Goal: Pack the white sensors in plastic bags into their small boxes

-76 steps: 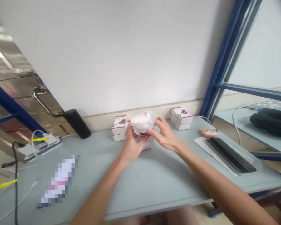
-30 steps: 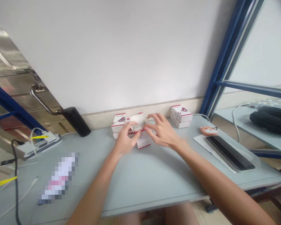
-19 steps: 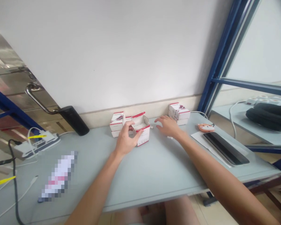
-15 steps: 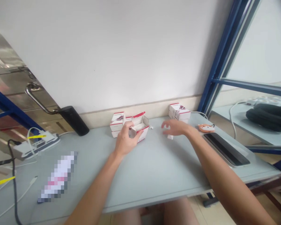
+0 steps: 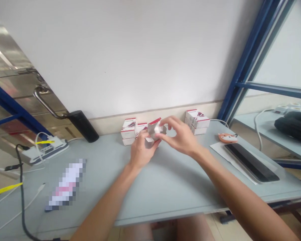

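My left hand [image 5: 141, 152] is closed around a small white cardboard box with a red-edged flap [image 5: 153, 128], tilted so that its open top faces me. At the mouth of that box, my right hand [image 5: 182, 135] pinches a small white object [image 5: 158, 129] between thumb and forefinger. Blur hides exactly what this object is. Just behind my left hand stand a stack of white and red boxes [image 5: 128, 129] and another similar box [image 5: 141, 127]. The lower part of the held box is covered by my fingers.
More stacked boxes [image 5: 197, 119] stand by the wall at right. An orange animal-shaped item [image 5: 227, 137] and a black-topped flat device [image 5: 251, 162] lie on the table's right. A black cylinder [image 5: 82, 126], a power strip [image 5: 48, 152] with cables and a blurred-out packet [image 5: 66, 185] are at left.
My right hand has moved left from the tabletop to the open box, now with a small white object in its fingers. My left hand has tilted the box toward me.
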`<state>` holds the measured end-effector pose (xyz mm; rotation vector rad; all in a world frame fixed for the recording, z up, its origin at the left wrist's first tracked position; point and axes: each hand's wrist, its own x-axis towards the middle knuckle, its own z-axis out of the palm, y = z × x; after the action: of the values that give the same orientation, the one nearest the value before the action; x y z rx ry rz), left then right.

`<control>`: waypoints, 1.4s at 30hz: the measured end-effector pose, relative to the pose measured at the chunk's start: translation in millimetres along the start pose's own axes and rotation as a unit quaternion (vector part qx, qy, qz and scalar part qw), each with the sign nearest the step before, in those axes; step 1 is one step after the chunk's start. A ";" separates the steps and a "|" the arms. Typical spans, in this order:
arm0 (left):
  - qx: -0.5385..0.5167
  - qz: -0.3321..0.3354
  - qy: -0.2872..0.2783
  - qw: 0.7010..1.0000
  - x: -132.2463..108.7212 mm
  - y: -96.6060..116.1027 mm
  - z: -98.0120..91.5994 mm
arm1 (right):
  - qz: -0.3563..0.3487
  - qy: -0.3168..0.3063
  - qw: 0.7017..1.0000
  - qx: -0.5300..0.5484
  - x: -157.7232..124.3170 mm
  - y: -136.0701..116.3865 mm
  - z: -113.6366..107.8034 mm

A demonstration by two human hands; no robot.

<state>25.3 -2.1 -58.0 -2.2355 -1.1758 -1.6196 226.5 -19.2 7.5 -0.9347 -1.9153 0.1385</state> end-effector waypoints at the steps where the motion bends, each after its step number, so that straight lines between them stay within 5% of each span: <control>1: -0.002 0.008 0.003 1.000 -0.6 0.6 0.9 | -0.011 -0.012 1.000 -0.021 -2.4 -3.1 5.8; 6: -0.023 0.037 0.013 0.999 -2.1 0.6 1.8 | -0.004 -0.022 0.996 -0.087 -7.4 5.6 23.0; 18: 0.017 0.039 -0.020 0.999 1.4 -4.0 -3.3 | -0.058 -0.114 0.983 -0.132 -7.6 9.6 16.6; 21: 0.014 0.012 -0.036 0.999 3.7 -3.0 -5.8 | -0.063 -0.070 0.990 -0.106 -4.6 17.9 15.4; 25: 0.011 -0.016 -0.048 0.999 4.6 -3.2 -7.3 | 0.048 0.046 0.992 -0.105 -3.8 46.3 19.1; 30: 0.010 -0.019 -0.054 0.998 3.9 -4.4 -6.8 | 0.118 -0.157 0.962 -0.192 -17.9 85.3 44.8; 33: 0.007 -0.021 -0.072 0.997 4.3 -3.4 -7.7 | 0.134 -0.217 0.949 -0.188 -20.7 90.9 53.5; 35: 0.006 -0.026 -0.087 0.996 5.2 -1.7 -9.0 | 0.147 -0.182 0.957 -0.170 -17.7 84.1 50.4; 38: 0.009 -0.033 -0.091 0.995 6.4 1.5 -10.8 | 0.111 0.010 0.988 -0.107 -11.7 60.8 37.9; 40: 0.010 -0.034 -0.098 0.995 6.6 3.2 -11.4 | 0.019 0.148 0.986 -0.067 -9.9 41.7 30.8; 42: 0.004 -0.027 -0.114 0.993 6.2 4.1 -11.5 | -0.099 0.198 0.973 -0.059 -10.1 26.2 28.2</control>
<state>20.2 -7.8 -46.7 -2.4569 -1.3035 -1.4015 220.7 0.4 -26.7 -0.7743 -1.6419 -0.2648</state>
